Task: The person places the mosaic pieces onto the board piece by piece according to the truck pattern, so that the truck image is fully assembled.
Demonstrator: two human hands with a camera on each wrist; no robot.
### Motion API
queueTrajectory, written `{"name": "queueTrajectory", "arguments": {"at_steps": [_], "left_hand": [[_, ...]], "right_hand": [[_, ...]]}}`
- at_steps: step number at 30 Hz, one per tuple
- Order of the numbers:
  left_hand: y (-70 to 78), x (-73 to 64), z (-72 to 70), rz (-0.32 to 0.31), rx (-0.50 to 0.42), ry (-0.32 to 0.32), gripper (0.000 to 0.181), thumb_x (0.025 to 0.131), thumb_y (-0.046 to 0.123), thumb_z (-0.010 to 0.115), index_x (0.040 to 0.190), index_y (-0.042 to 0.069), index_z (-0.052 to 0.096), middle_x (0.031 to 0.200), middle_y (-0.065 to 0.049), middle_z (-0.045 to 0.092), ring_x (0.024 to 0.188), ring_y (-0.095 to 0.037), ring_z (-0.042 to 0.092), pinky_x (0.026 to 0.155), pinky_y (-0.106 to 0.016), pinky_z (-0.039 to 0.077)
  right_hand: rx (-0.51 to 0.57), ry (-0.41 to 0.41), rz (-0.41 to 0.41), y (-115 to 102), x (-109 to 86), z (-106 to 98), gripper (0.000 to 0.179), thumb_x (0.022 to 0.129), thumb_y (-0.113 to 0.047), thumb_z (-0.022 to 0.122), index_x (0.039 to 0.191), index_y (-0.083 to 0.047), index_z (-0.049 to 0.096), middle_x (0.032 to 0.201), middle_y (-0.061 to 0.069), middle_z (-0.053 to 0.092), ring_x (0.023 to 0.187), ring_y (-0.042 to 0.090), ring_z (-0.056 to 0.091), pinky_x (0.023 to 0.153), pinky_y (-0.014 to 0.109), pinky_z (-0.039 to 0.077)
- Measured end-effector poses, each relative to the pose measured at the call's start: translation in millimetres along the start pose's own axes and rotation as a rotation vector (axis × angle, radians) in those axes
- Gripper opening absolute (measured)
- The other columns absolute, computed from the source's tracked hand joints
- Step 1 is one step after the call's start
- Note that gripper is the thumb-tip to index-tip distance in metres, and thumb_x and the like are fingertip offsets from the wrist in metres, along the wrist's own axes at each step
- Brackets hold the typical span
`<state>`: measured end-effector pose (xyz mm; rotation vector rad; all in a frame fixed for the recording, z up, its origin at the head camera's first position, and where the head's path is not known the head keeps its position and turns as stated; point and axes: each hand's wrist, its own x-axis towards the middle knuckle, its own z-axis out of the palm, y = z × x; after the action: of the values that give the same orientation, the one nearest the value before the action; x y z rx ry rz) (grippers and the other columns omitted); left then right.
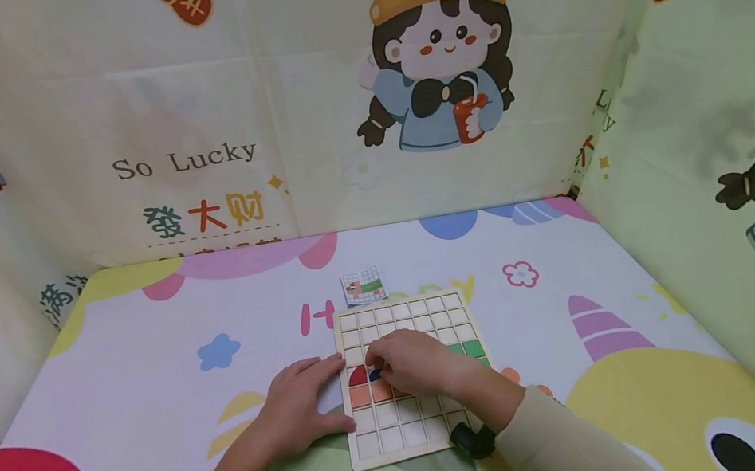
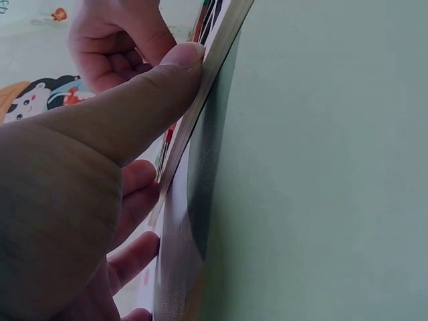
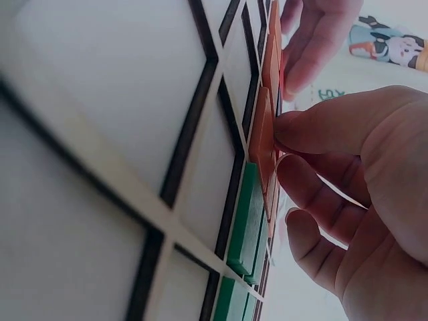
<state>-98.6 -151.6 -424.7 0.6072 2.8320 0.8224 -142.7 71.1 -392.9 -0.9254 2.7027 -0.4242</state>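
A pale wooden grid board (image 1: 400,436) lies on the table in front of me. At its left edge my left hand (image 1: 298,407) rests with spread fingers, the thumb (image 2: 175,75) against the rim in the left wrist view. My right hand (image 1: 410,361) reaches over the board's middle, thumb and fingertips pinching a small dark blue tile (image 1: 375,376). Beside that tile sits a red tile (image 1: 358,377) with a rounded side. Orange tiles (image 1: 360,396) fill cells in the row below. Green tiles (image 3: 245,224) occupy cells towards the right side, partly behind my right forearm.
Behind the board's top edge a small printed card (image 1: 363,286) shows a coloured grid pattern. The table's cover (image 1: 151,380) carries bright printed shapes. Patterned cloth walls (image 1: 303,117) stand at the back and sides. Black straps (image 1: 475,441) circle both wrists.
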Motion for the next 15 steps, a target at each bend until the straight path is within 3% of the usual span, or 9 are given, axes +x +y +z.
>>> {"name": "queueTrajectory", "arguments": {"at_steps": [15], "left_hand": [[-1.5,0.0,0.1,0.004,0.000,0.002,0.087,0.073,0.052,0.086,0.143,0.011,0.056,0.143,-0.004,0.055,0.133,-0.037,0.043,0.108,-0.061,0.030]], "right_hand": [[0.006,0.004,-0.003,-0.6,-0.5,-1.3,0.018,0.094,-0.008,0.064,0.109,-0.014,0.072,0.100,-0.006,0.069,0.094,0.013,0.060,0.093,0.031,0.049]]}}
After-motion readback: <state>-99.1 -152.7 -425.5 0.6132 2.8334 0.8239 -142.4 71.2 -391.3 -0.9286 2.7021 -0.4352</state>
